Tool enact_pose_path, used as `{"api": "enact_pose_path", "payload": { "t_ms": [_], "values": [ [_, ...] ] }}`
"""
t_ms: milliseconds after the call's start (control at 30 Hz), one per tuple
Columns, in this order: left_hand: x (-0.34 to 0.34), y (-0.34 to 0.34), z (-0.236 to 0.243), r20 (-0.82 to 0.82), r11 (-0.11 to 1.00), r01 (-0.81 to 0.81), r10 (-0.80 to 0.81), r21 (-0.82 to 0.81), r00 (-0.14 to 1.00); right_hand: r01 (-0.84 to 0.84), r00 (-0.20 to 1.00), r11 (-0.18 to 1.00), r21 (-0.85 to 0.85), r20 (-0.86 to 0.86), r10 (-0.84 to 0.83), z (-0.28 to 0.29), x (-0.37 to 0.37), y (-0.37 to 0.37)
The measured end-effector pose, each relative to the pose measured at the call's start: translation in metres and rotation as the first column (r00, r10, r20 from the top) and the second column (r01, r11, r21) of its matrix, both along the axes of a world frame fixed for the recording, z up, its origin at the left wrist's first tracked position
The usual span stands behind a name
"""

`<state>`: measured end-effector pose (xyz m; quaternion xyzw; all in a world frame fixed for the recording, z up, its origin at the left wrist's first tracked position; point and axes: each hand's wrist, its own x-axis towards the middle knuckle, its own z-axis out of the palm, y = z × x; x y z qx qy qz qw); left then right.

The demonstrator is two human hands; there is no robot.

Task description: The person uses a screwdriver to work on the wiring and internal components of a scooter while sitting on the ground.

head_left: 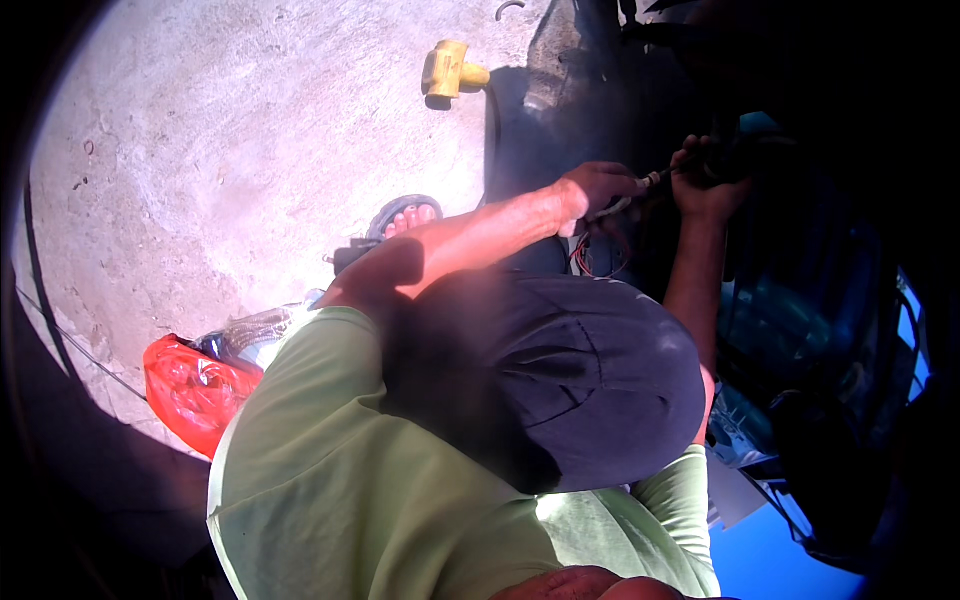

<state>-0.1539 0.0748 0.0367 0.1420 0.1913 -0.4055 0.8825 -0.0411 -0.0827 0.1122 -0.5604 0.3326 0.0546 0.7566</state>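
Observation:
My left hand [600,188] reaches across from the left. Its fingers are closed round a thin, tool-like piece [654,179] with a pale brass-coloured collar; its exact kind does not show. That piece points right, toward my right hand [708,185]. The right fingers curl up against a dark part deep in shadow, and what they grip is hard to make out. Under my left hand hang thin red wires [582,260] and a pale strip or cable. Dark cloth over my bent knee [600,380] fills the middle of the view, below both hands.
On the sunlit concrete floor [230,150] lies a yellow mallet-shaped thing [448,72]. A red plastic bag [195,395] and a clear plastic bag [262,332] sit at the left. My sandalled foot [410,215] is nearby. Dark machinery with bluish parts [780,310] crowds the right.

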Motion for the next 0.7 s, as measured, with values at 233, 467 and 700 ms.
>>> {"api": "enact_pose_path", "payload": {
  "t_ms": [233, 467, 700],
  "values": [
    [0.000, 0.003, 0.020, 0.544, 0.440, -0.362, -0.413, 0.822, 0.731, -0.003, 0.999, 0.999, 0.039, 0.055, 0.001, -0.005, 0.000, -0.003],
    [0.000, -0.010, -0.001, 0.418, 0.766, -0.302, 0.048, 0.567, 0.907, -0.038, 0.997, 0.994, 0.099, 0.063, 0.032, -0.004, 0.003, -0.004],
    [0.017, 0.000, -0.017, 0.347, 0.961, 0.040, -0.138, 0.273, 0.928, -0.036, 0.998, 0.989, 0.141, 0.056, 0.028, -0.011, 0.007, -0.016]
  ]
}}
